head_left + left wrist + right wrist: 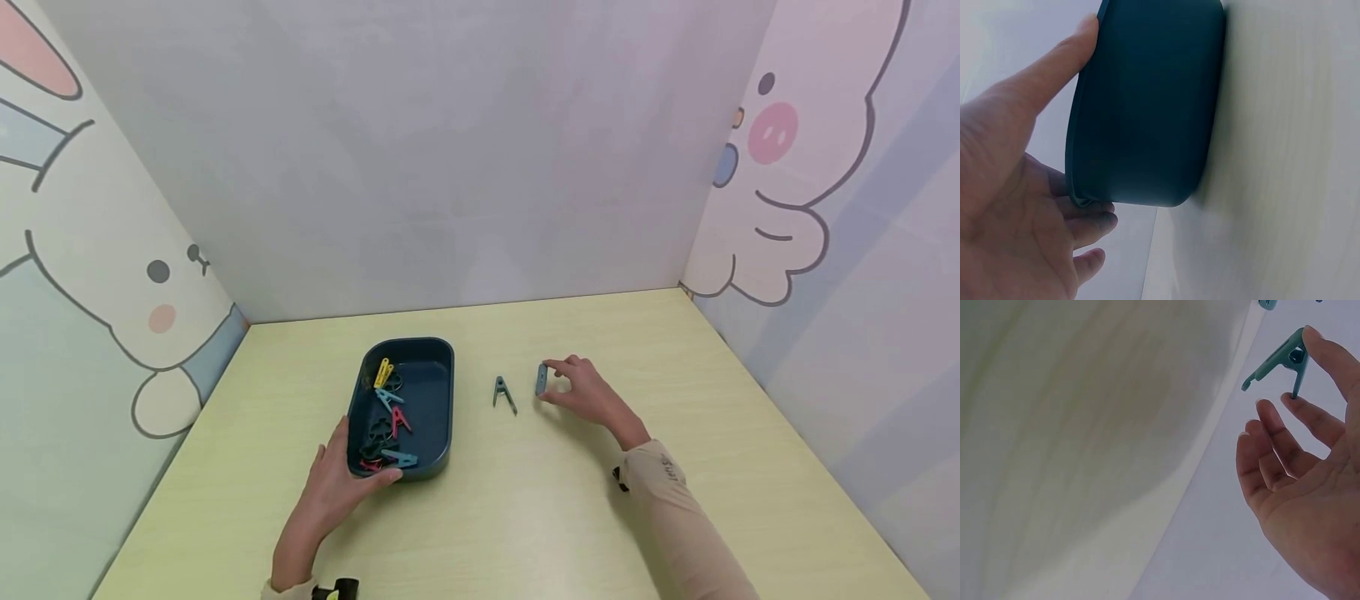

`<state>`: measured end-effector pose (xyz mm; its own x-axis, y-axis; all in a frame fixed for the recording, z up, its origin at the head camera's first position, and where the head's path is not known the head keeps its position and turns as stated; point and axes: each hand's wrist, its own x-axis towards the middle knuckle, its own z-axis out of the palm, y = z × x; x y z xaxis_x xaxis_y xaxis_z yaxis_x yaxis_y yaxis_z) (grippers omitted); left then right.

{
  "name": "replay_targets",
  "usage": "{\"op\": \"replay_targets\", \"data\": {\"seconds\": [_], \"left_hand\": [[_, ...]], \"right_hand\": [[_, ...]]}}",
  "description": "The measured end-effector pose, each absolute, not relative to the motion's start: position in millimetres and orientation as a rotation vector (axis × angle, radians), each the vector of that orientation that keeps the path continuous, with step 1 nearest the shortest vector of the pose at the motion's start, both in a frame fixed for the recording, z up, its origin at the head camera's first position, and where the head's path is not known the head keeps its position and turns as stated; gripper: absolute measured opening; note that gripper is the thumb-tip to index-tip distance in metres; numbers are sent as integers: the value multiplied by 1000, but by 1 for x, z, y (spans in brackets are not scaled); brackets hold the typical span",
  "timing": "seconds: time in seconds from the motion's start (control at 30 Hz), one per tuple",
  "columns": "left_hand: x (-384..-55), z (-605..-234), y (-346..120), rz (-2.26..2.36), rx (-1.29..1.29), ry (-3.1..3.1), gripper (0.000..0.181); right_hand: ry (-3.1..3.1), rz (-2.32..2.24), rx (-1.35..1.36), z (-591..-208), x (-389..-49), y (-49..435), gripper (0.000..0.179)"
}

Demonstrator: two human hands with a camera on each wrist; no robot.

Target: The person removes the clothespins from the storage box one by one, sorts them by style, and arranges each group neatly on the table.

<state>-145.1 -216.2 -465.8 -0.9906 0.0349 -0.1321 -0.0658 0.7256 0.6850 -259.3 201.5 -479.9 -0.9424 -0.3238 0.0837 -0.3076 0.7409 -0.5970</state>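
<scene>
Thumb and index finger of my right hand pinch a blue-green clothespin just right of the tray. In the right wrist view the clothespin spreads like an inverted V, thumb at its top end and index fingertip at one leg. My left hand grips the near left corner of a dark blue tray, its thumb along the near rim. Inside lie a yellow clothespin, a red clothespin, light blue ones and dark clips. Another green clothespin rests between tray and right hand.
A pale wooden table carries everything. A grey panel closes off its back edge, and printed panels with cartoon animals stand at both sides.
</scene>
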Motion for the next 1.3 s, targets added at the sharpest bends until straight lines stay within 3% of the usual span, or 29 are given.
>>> {"op": "replay_targets", "data": {"seconds": [0.63,0.9,1.3], "left_hand": [[-146,-467,-217,1147,-11,2787,127],[-145,-467,-217,1135,-26,2782,128],[-145,-470,-218,1152,5,2801,127]], "right_hand": [[2863,-960,-536,-482,-260,211,61],[2884,-924,-553,-482,-261,211,50],[2881,-925,-520,-482,-260,211,55]]}}
